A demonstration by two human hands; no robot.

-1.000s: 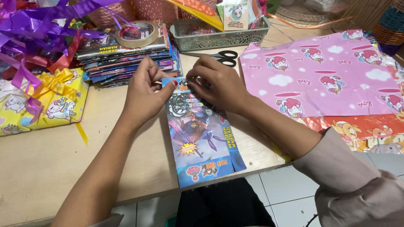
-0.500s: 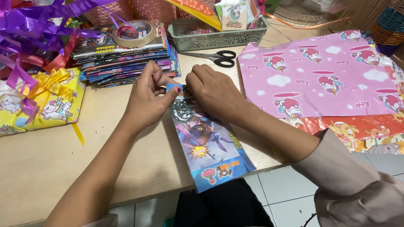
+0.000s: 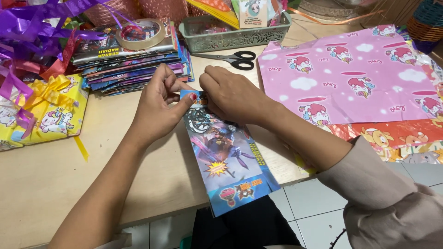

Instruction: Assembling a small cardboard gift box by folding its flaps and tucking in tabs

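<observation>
A long blue printed packet with cartoon art lies on the wooden table, its near end hanging over the table's front edge. My left hand pinches the packet's far top edge between thumb and fingers. My right hand grips the same top edge from the right, fingers curled over it. The two hands nearly touch at the packet's top.
A stack of similar packets with a tape roll on top sits behind my left hand. Black scissors lie before a grey basket. Pink wrapping paper spreads right. A yellow wrapped gift and purple ribbons sit left.
The packet has turned and slid slightly, its near end swinging right and over the table edge. Both hands stay on its top edge, shifted a little toward the far side.
</observation>
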